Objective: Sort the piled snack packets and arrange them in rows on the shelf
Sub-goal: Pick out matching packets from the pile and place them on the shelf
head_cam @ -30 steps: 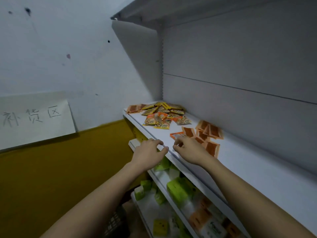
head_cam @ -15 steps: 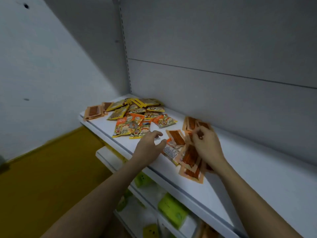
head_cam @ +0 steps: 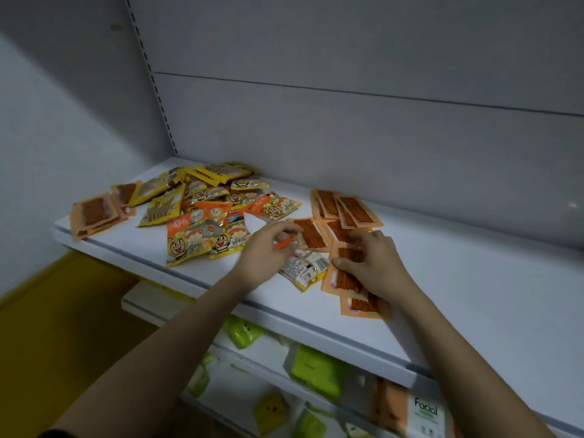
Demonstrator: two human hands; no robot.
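Head view: sorting under way. Left hand (head_cam: pixel 268 248) pinches a yellow packet (head_cam: pixel 305 268); right hand (head_cam: pixel 376 263) grips orange packets (head_cam: pixel 346 273). Next: lift the yellow one clear toward the mixed pile (head_cam: pixel 218 213).

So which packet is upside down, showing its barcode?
Look at the white shelf, between the person's two hands. The flipped packet lies there near the front edge. Its neighbours show orange strips or cartoon faces; only this one shows pale print and a barcode.

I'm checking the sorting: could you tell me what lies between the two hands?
In the head view, a face-down packet showing its barcode lies between the left hand and right hand.
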